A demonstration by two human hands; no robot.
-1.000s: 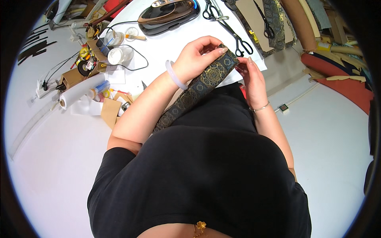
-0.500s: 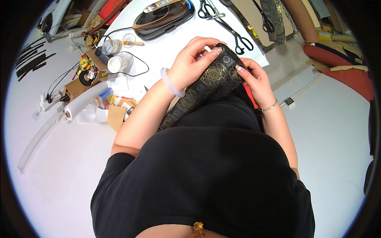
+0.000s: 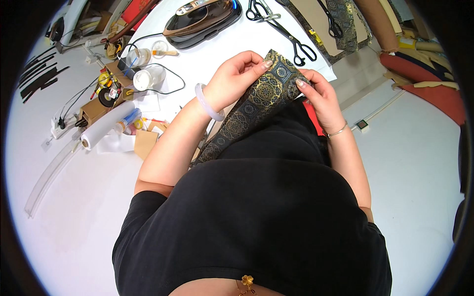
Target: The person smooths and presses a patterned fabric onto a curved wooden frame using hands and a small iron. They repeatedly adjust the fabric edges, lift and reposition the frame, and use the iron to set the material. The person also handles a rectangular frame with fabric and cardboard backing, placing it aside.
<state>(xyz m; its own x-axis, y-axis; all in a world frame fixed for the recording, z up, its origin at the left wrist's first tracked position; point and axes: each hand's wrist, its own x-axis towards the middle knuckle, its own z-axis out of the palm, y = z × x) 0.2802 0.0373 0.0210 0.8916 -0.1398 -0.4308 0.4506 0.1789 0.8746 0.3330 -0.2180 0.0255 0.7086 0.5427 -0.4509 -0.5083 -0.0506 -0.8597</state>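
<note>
A strip of dark brocade fabric point(image 3: 250, 102), patterned in gold and blue, slants from the far end between my hands down to my lap. My left hand point(image 3: 238, 76) pinches its far left edge, thumb on top and fingers curled beneath. On the right edge, near the far corner, my right hand point(image 3: 320, 96) grips it the same way, with thumb on top and the other fingers mostly hidden underneath. A red piece point(image 3: 312, 116) shows beside my right palm. The fabric's lower end rests against my black shirt.
Ahead on the white table point(image 3: 207, 61) sit a black-and-brown iron on its base point(image 3: 203, 22) and large black scissors point(image 3: 284, 34). Glue jars point(image 3: 148, 78), a brush point(image 3: 165, 53) and a cable lie to the left. Fabric rolls point(image 3: 377, 24) stand at the far right.
The fabric has tilted and flattened, so more of its patterned face shows. My left hand has shifted slightly left and nearer; my right hand has hardly moved.
</note>
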